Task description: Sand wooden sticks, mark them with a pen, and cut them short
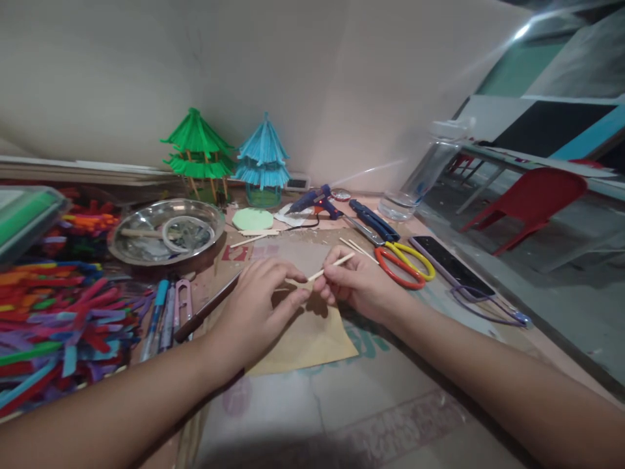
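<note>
A thin pale wooden stick (pixel 344 259) slants between my hands. My right hand (pixel 359 283) is closed, pinching the stick between thumb and fingers near its middle. Thumb and forefinger of my left hand (pixel 266 296) come together at the stick's lower left end; the exact contact there is hard to make out. Under both hands lies a tan paper-like sheet (pixel 303 345) on printed cardboard (pixel 312 417). More thin sticks (pixel 359 247) lie just beyond my right hand, and others (pixel 254 236) beside a pale green scalloped disc (pixel 252 219).
Scissors (pixel 407 264), a box cutter (pixel 374 218), a phone (pixel 452 267) and a clear bottle (pixel 415 182) lie or stand right. A glue gun (pixel 317 202) and green (pixel 198 153) and blue (pixel 263 156) little pagodas are behind. Left are a metal bowl (pixel 117 241), pens (pixel 161 312) and colourful fuzzy strips (pixel 63 326).
</note>
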Demonstrator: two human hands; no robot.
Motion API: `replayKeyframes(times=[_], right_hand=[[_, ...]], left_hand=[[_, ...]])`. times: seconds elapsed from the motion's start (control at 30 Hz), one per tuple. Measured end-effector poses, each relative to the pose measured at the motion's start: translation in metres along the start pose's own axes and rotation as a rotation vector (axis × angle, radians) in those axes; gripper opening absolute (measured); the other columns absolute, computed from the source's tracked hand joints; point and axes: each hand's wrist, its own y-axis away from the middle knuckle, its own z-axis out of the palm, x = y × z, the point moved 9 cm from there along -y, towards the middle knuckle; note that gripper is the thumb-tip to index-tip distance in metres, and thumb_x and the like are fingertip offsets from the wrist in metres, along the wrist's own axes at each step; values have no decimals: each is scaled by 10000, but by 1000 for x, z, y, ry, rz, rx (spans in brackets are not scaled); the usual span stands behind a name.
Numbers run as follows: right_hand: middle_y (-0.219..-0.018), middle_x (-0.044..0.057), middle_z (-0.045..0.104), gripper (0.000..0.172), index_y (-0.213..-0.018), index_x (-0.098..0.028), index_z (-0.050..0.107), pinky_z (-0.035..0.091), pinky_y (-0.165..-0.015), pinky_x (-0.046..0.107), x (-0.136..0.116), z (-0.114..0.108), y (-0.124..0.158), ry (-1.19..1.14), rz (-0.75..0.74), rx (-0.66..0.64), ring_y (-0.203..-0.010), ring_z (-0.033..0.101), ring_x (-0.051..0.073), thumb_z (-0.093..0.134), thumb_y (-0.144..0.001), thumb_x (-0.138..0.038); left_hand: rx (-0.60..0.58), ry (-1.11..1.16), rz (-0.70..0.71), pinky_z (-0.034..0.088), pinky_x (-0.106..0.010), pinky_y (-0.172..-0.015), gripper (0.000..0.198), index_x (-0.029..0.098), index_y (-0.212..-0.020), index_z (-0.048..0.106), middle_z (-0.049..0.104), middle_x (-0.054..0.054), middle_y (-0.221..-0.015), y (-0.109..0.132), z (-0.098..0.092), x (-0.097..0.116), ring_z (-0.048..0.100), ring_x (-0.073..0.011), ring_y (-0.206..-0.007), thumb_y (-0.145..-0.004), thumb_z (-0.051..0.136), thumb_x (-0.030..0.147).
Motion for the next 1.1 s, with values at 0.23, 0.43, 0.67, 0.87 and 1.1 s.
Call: replayKeyframes(times=[0.23, 0.43, 0.67, 0.87, 1.1], right_hand=[[-588, -28, 680, 340, -680, -167, 596, 471, -448, 169, 17, 21, 8, -9, 45, -100, -473, 588, 71, 880, -638, -349], [-668, -18, 720, 364, -712, -173, 586, 493, -499, 172, 14, 11, 8, -148, 76, 14, -525, 620, 70, 882, -639, -371], [-573, -36, 685, 376, -693, -173, 596, 471, -450, 154, 16, 12, 6, -136, 78, 5, -477, 609, 70, 888, -618, -398], [-536, -29, 679, 383, -661, -175, 616, 463, -414, 152, 20, 13, 7, -100, 114, 0, -461, 620, 86, 890, -593, -434], [-570, 21, 709, 371, -666, -144, 692, 508, -454, 186, 24, 22, 12, 118, 142, -103, -452, 620, 90, 818, -678, -493]], left_hand=[[143, 34, 128, 429, -306, -831, 103, 206, -885, 601, 623, -7, -905, 3, -15, 15, 565, -160, -906, -950, 529, 239], [154, 19, 122, 427, -306, -852, 48, 209, -945, 612, 608, -12, -955, 4, -15, 14, 562, -162, -951, -932, 567, 220], [186, 19, 164, 439, -321, -855, 75, 223, -911, 618, 604, -16, -958, 7, -17, 18, 567, -164, -932, -931, 586, 288], [208, 14, 180, 441, -330, -867, 63, 226, -940, 615, 604, -20, -972, 10, -21, 21, 567, -168, -943, -931, 583, 280], [241, 9, 186, 445, -326, -856, 90, 214, -883, 601, 600, -21, -954, 9, -25, 22, 560, -164, -926, -935, 575, 283]])
